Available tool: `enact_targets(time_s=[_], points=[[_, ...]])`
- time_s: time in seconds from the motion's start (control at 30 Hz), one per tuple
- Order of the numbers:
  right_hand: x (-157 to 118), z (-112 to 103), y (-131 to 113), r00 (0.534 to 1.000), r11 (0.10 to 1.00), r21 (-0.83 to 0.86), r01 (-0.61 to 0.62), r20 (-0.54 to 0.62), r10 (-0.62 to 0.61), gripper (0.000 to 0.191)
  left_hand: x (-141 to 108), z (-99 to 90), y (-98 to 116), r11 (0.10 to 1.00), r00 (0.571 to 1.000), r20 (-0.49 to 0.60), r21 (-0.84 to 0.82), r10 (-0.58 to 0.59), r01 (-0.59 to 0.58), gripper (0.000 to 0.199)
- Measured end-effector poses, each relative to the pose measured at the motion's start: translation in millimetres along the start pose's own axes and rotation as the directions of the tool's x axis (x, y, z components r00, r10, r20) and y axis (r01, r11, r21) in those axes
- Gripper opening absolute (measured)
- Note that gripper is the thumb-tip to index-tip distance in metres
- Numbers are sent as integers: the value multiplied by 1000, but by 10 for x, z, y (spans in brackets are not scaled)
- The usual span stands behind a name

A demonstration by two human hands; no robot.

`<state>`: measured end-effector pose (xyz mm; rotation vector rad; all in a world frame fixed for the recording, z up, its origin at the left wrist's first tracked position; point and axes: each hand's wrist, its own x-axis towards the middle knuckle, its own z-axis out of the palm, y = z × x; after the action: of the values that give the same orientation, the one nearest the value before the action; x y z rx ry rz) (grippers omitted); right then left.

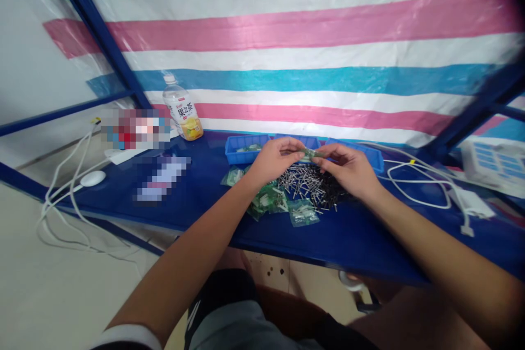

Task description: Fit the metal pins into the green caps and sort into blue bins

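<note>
Between my two hands is a small greenish clear plastic bag (308,153), pinched from both sides. My left hand (276,157) grips its left end, fingers closed. My right hand (348,167) has closed thumb and fingers on its right end. What the bag contains is too small to make out. Below the hands lies a loose pile of silver metal pins (301,180), with dark screw-like pieces (334,188) to its right. Several filled green bags (266,199) lie beneath my left forearm, and one bag (303,213) sits nearer the front edge.
Blue plastic bins (246,149) stand in a row behind the hands. A drink bottle (183,109) is at the back left. White cables (426,188) and a power strip (471,202) lie right; a round white object (92,178) lies left. Blue frame posts (98,33) flank the table.
</note>
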<state>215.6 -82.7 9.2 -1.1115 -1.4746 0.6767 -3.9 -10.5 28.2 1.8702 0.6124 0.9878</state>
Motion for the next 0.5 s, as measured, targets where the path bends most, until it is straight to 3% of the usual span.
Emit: enact_targets(time_s=[0.2,0.33,0.5], points=[[3,-56,-8,987,979,-159,127,-79,-141,12,9,-36,-31,991,997,-40,124,64,-59,12],[0,-57,7,982,972,-200,122,-116,-147,11,-7,-46,-11,985,1000,-15,174,8,-5,16],[2,-69,22,989,980,-169,101,-87,-117,10,-14,-54,-23,978,997,-56,207,48,-35,20]])
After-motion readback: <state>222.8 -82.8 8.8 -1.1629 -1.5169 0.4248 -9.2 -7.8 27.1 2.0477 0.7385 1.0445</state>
